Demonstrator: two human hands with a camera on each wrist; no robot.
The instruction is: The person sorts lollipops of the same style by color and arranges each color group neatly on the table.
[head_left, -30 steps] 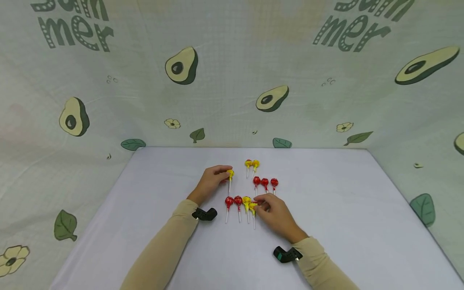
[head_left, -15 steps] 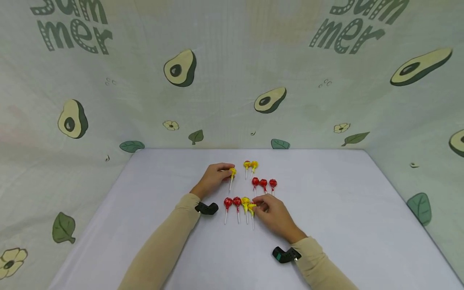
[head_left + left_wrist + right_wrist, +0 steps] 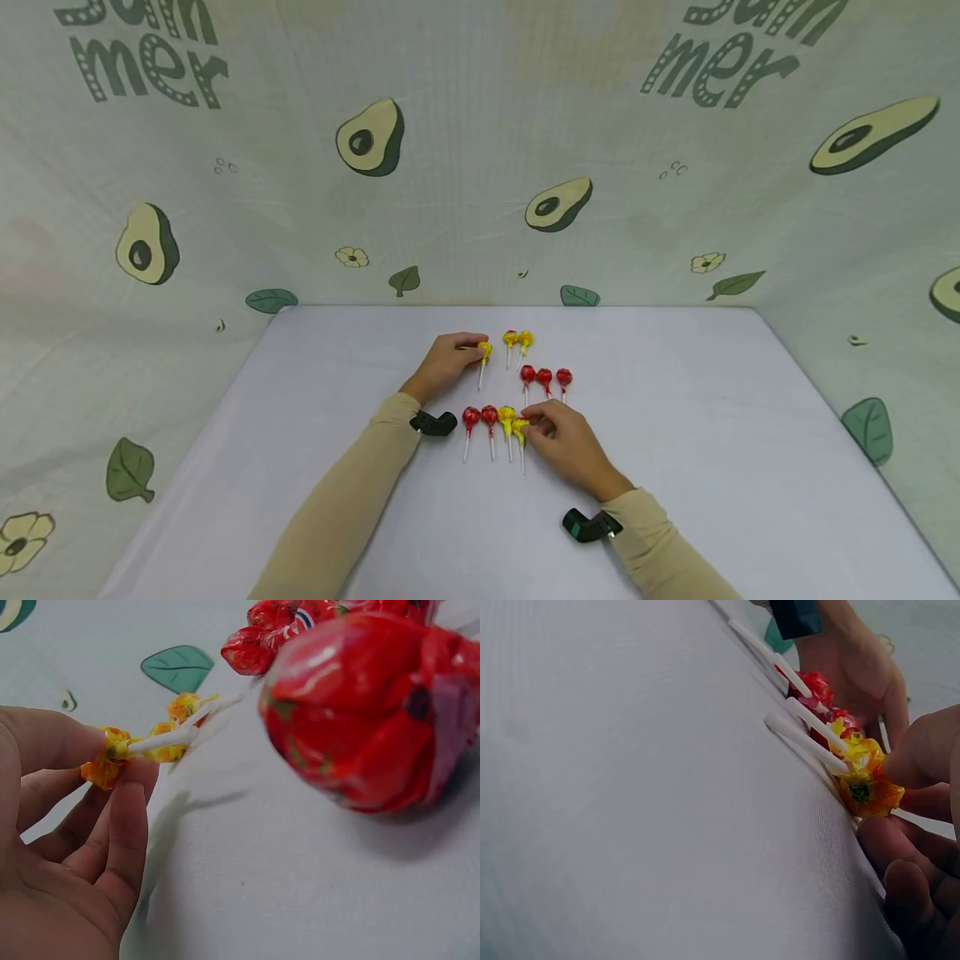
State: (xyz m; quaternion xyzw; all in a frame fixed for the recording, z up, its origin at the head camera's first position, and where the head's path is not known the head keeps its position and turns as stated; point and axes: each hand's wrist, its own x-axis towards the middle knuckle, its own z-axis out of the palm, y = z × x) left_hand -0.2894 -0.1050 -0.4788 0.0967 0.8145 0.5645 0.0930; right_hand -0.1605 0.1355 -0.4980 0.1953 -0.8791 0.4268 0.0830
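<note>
My left hand (image 3: 444, 367) pinches a yellow lollipop (image 3: 486, 350) by its wrapped head, thumb against fingers, the white stick pointing toward me. In the left wrist view that lollipop's orange-yellow head (image 3: 101, 771) sits between thumb and fingertips. Just right of it, two yellow lollipops (image 3: 526, 338) lie at the back. My right hand (image 3: 573, 450) grips another yellow lollipop (image 3: 870, 793) by the head, at the right end of the near row. Beside it in that row are a yellow lollipop (image 3: 507, 416) and two red lollipops (image 3: 470, 416).
Three red lollipops (image 3: 544, 377) form a middle row behind my right hand, their sticks partly hidden. Everything lies on a white table (image 3: 675, 417). A cloth printed with avocados (image 3: 558, 204) hangs behind it. Each wrist wears a black camera (image 3: 592, 526).
My left hand has moved away from me and slightly right with its yellow lollipop, closer to the two yellow ones at the back. The right hand stays where it was.
</note>
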